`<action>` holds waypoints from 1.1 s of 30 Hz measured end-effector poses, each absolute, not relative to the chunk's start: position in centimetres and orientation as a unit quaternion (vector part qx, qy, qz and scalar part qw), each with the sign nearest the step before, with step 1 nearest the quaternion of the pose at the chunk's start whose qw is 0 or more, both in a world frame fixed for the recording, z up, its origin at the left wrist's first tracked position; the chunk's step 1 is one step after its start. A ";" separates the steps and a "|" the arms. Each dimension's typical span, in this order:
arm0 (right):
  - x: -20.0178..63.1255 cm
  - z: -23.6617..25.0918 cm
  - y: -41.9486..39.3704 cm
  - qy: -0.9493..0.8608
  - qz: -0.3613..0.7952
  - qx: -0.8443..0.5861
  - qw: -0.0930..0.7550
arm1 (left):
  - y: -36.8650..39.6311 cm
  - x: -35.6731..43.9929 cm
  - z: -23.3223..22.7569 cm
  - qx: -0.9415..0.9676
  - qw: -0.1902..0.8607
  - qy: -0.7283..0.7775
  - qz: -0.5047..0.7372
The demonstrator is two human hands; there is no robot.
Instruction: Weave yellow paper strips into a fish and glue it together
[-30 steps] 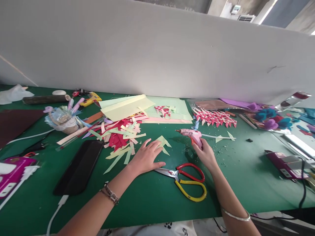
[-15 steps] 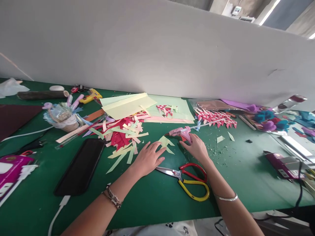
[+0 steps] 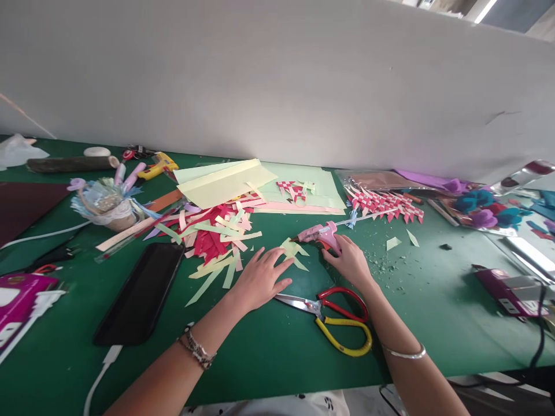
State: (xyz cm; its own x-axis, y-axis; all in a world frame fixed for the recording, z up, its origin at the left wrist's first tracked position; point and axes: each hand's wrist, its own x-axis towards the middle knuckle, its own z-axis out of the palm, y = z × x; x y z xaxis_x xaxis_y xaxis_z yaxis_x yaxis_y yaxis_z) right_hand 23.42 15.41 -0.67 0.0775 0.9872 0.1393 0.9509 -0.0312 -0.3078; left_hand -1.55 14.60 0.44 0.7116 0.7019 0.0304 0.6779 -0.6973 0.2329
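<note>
My right hand is closed around the handle of a pink hot glue gun, whose nozzle points left. The nozzle tip is over the upper edge of a small pale green woven paper piece; whether it touches cannot be made out. My left hand lies with fingers spread, its fingertips at the left side of that paper piece. Below both hands rest scissors with one red and one yellow handle loop, blades towards the left hand.
Paper strips are heaped left, before pale paper sheets. Red-and-white woven paper lies behind the glue gun. A black phone, a decorated basket and a yellow glue gun sit left; a purple box stands right.
The view has tilted slightly downwards. The glue gun's nozzle has come a little closer to the green paper piece. My left hand stays almost where it was.
</note>
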 end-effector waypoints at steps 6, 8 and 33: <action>23.4 -0.7 15.4 -0.678 0.057 -0.716 0.156 | 14.6 -1.5 0.3 0.919 0.101 0.374 0.069; 23.4 -0.7 15.4 -0.678 0.056 -0.716 0.155 | 14.6 -1.6 0.2 0.920 0.099 0.372 0.067; 23.4 -0.3 15.1 -0.658 0.052 -0.735 0.155 | 14.8 -1.5 0.7 0.920 0.113 0.370 0.062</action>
State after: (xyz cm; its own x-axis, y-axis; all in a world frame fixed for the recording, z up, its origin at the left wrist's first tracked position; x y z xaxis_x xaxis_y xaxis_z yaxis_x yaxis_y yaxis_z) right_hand 23.42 15.08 -0.28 0.1273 0.9837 0.1269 0.9513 -0.0849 -0.2964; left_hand -1.49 14.83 0.69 0.7182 0.6951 0.0310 0.6671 -0.7006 0.2535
